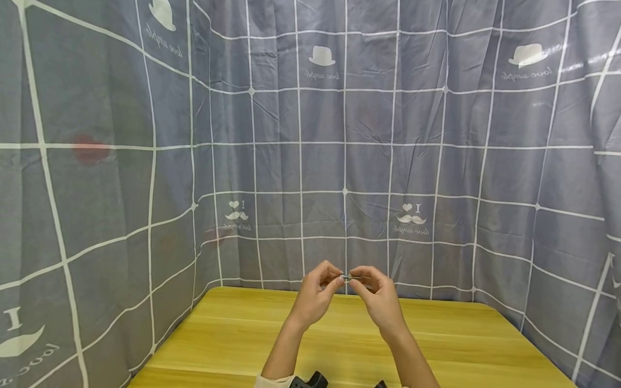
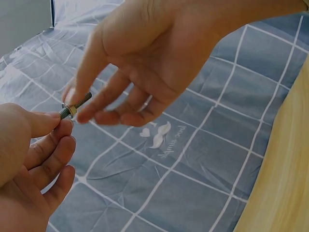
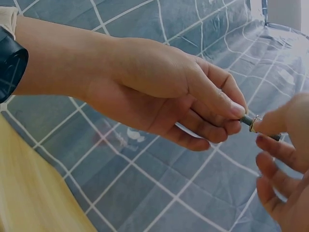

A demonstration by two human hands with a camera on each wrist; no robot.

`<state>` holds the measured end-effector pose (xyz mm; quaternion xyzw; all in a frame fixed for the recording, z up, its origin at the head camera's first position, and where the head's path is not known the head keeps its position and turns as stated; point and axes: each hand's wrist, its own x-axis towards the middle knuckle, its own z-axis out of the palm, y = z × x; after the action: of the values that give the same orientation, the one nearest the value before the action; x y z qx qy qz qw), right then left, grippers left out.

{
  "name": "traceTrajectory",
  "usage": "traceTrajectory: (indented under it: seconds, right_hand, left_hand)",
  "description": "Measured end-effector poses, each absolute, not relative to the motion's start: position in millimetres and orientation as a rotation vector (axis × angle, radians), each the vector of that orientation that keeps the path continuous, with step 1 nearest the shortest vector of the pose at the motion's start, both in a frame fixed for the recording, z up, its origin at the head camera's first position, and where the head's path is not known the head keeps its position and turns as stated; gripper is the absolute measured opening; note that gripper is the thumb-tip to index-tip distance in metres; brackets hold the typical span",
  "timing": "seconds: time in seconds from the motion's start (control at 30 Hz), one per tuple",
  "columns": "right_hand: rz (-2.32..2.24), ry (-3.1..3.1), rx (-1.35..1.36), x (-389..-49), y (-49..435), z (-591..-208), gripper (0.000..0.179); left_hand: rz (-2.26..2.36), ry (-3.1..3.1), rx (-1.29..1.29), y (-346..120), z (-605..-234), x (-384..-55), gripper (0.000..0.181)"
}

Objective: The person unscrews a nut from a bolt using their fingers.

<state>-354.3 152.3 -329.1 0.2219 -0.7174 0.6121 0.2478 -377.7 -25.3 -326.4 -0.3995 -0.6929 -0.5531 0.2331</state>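
Note:
A small threaded metal bolt (image 1: 345, 277) is held up between both hands above the far part of the table. My left hand (image 1: 310, 302) pinches one end of it between thumb and index finger, covering that end. On the bolt's shaft sits a brass-toned nut (image 2: 73, 110) with a shiny washer-like rim (image 3: 253, 122) beside it. Thumb and index finger of my right hand (image 1: 383, 304) are at the nut, pinching it from both sides. Past the nut, the dark threaded end (image 2: 86, 98) sticks out toward the right palm. The other fingers of both hands are loosely bent.
A yellow wood-grain table (image 1: 233, 334) lies beneath the hands. Grey curtains (image 1: 320, 161) with white grid lines hang behind it and on both sides. Black devices (image 1: 317, 380) are worn at the wrists, with a pale sleeve cuff (image 1: 274, 382) at the left one.

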Motion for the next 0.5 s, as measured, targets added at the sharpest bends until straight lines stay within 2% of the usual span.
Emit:
traceTrajectory:
  seconds: [0.13, 0.37, 0.5]
  right_hand:
    - [1.681, -1.99, 0.567, -354.3, 151.8, -328.7, 0.033]
    - [1.69, -1.969, 0.599, -353.7, 151.1, -328.1, 0.018]
    - [1.686, -1.956, 0.604, -353.3, 149.7, -328.1, 0.025]
  left_hand:
    - [-1.519, -1.899, -1.095, -25.5, -326.8, -377.1, 0.007]
    - [-1.519, -1.893, -1.094, -26.0, -327.5, -376.5, 0.005]
    - [-1.526, -1.901, -1.092, -26.1, -326.6, -376.9, 0.004]
